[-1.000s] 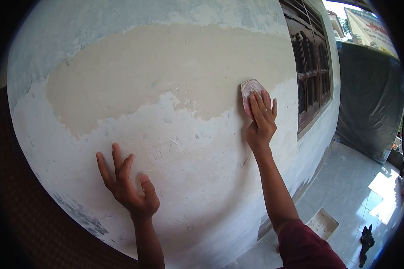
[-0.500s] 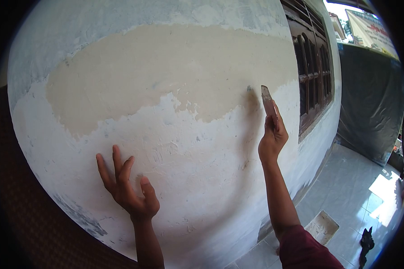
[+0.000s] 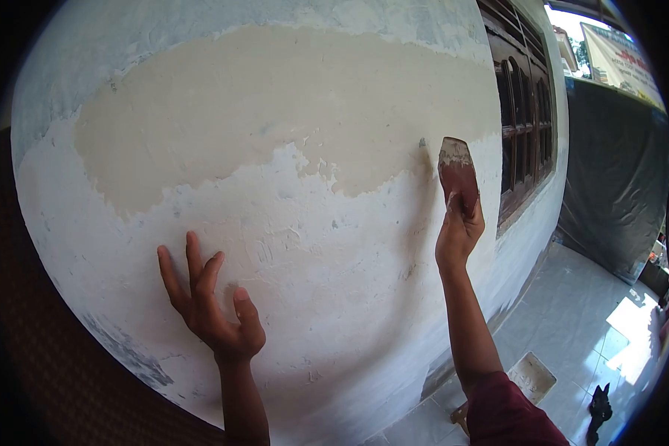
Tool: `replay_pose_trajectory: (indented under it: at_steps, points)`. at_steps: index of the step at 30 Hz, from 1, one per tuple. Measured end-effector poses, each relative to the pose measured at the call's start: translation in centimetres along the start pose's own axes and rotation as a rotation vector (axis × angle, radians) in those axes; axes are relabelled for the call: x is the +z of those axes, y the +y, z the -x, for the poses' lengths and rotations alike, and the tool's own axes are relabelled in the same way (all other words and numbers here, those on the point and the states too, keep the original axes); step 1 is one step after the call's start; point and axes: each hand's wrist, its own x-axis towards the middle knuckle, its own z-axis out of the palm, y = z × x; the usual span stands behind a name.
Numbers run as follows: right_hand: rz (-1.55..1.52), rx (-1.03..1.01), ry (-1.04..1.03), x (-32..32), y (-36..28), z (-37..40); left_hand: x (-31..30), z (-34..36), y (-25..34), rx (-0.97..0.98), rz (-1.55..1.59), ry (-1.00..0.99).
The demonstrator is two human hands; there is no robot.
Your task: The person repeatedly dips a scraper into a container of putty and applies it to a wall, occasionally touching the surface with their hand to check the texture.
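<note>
My right hand (image 3: 461, 232) grips a reddish-brown putty knife (image 3: 458, 167), blade end up, with pale filler smeared over its tip. The broad face of the knife is turned towards me, in front of the wall (image 3: 334, 282) and left of the window. Lower on the left, my left hand (image 3: 219, 316) is open, fingers spread and pointing up close over the white part of the wall. Across the upper wall runs a large beige patch (image 3: 275, 97) with a ragged lower edge. Small ridges and flakes mark the white coat below it.
A dark wooden window (image 3: 524, 123) is set in the wall at right. Beyond it hang a dark sheet (image 3: 613, 171) and a printed banner (image 3: 623, 59). On the tiled floor (image 3: 554, 305) are a pale smeared tray (image 3: 531, 376) and a black object (image 3: 599, 412).
My right hand has shifted slightly right and turned the putty knife from edge-on to flat towards me. The left hand keeps nearly the same spread pose; the view has shifted a little.
</note>
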Motion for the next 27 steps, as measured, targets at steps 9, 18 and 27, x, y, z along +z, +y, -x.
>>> replay_pose_trajectory:
  at_steps: [9, 18, 27]
  points:
    - [0.510, -0.302, -0.131, 0.2, -0.2, -1.1, 0.0, 0.0, 0.0, 0.004, 0.010, 0.010]
    - [0.742, -0.636, -0.316, -0.2, 1.7, -2.8, -0.1, 0.1, -0.1, 0.009, 0.008, 0.006]
    - [0.837, -0.653, -0.355, -1.8, 3.0, -3.4, -0.1, 0.1, 0.0, -0.004, -0.005, -0.015]
